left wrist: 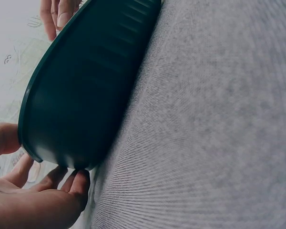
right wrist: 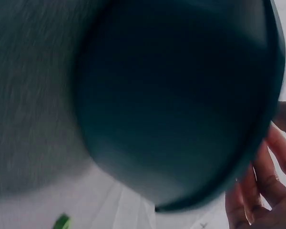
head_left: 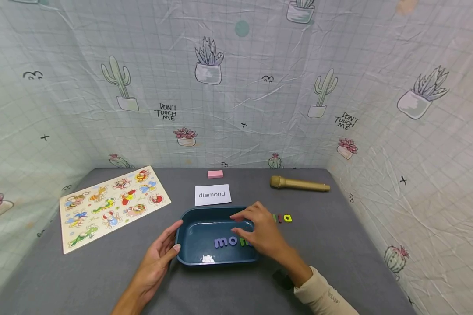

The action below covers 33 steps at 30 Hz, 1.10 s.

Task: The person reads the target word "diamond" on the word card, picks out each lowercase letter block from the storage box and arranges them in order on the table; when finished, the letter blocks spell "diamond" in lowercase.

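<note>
A dark teal tray (head_left: 197, 257) sits in front of me on the grey table. My left hand (head_left: 157, 258) holds its left end, thumb at the rim and fingers against the outer wall, as the left wrist view also shows. Inside lie a purple letter m (head_left: 220, 242), a purple o (head_left: 232, 240) and a green n (head_left: 243, 241); another purple letter is partly hidden. Over the tray's right end hovers my right hand (head_left: 265, 232), thumb and index finger apart with nothing visible between them. Right of it lie a red letter (head_left: 280, 218) and a yellow letter (head_left: 287, 218), beside a partly covered green one.
A white card (head_left: 213, 195) printed "diamond" lies behind the tray, with a pink block (head_left: 215, 174) farther back. An insect picture board (head_left: 114, 205) is at the left. At the back right rests a gold microphone (head_left: 299, 183). Patterned cloth surrounds the table.
</note>
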Motion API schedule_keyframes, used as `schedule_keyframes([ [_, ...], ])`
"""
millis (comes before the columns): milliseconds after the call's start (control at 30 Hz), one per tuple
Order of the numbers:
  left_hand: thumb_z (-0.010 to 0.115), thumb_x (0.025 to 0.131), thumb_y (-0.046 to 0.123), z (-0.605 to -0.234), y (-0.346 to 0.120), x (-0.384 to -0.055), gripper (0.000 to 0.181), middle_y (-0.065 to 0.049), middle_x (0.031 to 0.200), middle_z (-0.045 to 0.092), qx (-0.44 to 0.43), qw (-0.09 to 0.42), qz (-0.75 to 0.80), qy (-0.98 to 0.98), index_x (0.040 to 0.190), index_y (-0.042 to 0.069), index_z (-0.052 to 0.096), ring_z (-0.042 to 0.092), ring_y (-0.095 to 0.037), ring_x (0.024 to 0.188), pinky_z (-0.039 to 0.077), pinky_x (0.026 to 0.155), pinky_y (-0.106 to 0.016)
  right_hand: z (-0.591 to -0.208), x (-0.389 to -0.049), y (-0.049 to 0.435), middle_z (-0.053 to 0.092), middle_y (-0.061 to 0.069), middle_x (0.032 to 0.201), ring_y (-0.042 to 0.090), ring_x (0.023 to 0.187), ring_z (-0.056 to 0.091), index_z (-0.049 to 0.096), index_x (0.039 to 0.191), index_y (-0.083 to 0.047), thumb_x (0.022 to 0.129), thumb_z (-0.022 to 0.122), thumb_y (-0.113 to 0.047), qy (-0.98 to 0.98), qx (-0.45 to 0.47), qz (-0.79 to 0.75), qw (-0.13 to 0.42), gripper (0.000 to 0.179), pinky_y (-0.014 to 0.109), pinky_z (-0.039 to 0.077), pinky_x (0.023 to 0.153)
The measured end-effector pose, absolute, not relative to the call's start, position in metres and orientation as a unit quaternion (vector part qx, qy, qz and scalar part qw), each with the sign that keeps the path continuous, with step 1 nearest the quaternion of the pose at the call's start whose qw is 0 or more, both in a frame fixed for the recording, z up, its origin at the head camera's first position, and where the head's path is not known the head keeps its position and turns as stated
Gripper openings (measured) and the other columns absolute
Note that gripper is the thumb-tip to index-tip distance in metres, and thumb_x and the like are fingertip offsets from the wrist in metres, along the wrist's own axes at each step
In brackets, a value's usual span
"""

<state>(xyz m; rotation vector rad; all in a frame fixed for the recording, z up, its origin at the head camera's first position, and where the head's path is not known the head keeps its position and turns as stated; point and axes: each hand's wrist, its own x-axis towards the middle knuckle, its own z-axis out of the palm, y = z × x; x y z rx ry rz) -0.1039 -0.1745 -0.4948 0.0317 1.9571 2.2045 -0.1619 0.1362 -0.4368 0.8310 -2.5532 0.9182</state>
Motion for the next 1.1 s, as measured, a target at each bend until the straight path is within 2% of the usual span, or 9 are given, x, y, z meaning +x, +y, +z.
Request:
schedule_keyframes([
  [100,0.059,0.108,0.009,-0.495,-0.174,-0.104,0.064,-0.003,0.178,0.021,0.012,0.097,0.745,0.660,0.166,0.020,0.033,0.013,-0.026,0.166,0.034,0.106,-0.001,-0.442,-0.162,0.128,0.077,-0.004,0.102,0.014,0.098,0.056,0.081,0.115,-0.019,0.085,0.092,-0.023,-0.889,0.293,0.321,0.145,0.033,0.034,0.053,0.086],
  [267,0.059,0.108,0.009,-0.495,-0.175,-0.103,0.065,-0.004,0.178,0.020,0.015,0.095,0.746,0.659,0.166,0.019,0.032,0.013,-0.027,0.166,0.034,0.105,-0.001,-0.448,-0.163,0.114,0.076,-0.004,0.101,0.021,0.098,0.060,0.081,0.114,-0.017,0.085,0.091,-0.023,-0.881,0.305,0.337,0.132,0.032,0.037,0.052,0.087],
  [567,0.059,0.108,0.009,-0.495,-0.175,-0.103,0.065,-0.004,0.178,0.021,0.015,0.095,0.748,0.657,0.166,0.019,0.033,0.014,-0.028,0.165,0.035,0.105,-0.001,-0.460,-0.169,0.095,0.077,-0.005,0.102,0.023,0.099,0.060,0.081,0.114,-0.018,0.087,0.090,-0.023,-0.878,0.297,0.365,0.087,0.029,0.037,0.048,0.089],
  [800,0.058,0.108,0.009,-0.496,-0.176,-0.103,0.064,-0.005,0.177,0.021,0.025,0.088,0.749,0.656,0.166,0.018,0.032,0.013,-0.029,0.166,0.035,0.107,-0.001,-0.466,-0.173,0.090,0.078,-0.006,0.106,0.017,0.100,0.059,0.081,0.115,-0.017,0.087,0.089,-0.024,-0.890,0.282,0.356,0.047,0.030,0.043,0.048,0.095],
  [933,0.059,0.108,0.010,-0.497,-0.176,-0.103,0.065,-0.005,0.177,0.021,0.027,0.090,0.749,0.656,0.167,0.017,0.032,0.013,-0.029,0.165,0.035,0.107,-0.002,-0.468,-0.176,0.089,0.078,-0.008,0.109,0.011,0.103,0.056,0.081,0.114,-0.021,0.086,0.091,-0.027,-0.909,0.261,0.325,0.015,0.031,0.039,0.049,0.095],
  [1100,0.059,0.108,0.011,-0.498,-0.176,-0.103,0.064,-0.005,0.177,0.021,0.030,0.089,0.751,0.654,0.167,0.018,0.032,0.013,-0.028,0.165,0.035,0.107,-0.002,-0.470,-0.180,0.089,0.078,-0.009,0.109,0.011,0.102,0.054,0.082,0.113,-0.023,0.083,0.093,-0.029,-0.921,0.243,0.304,-0.019,0.032,0.034,0.050,0.089],
])
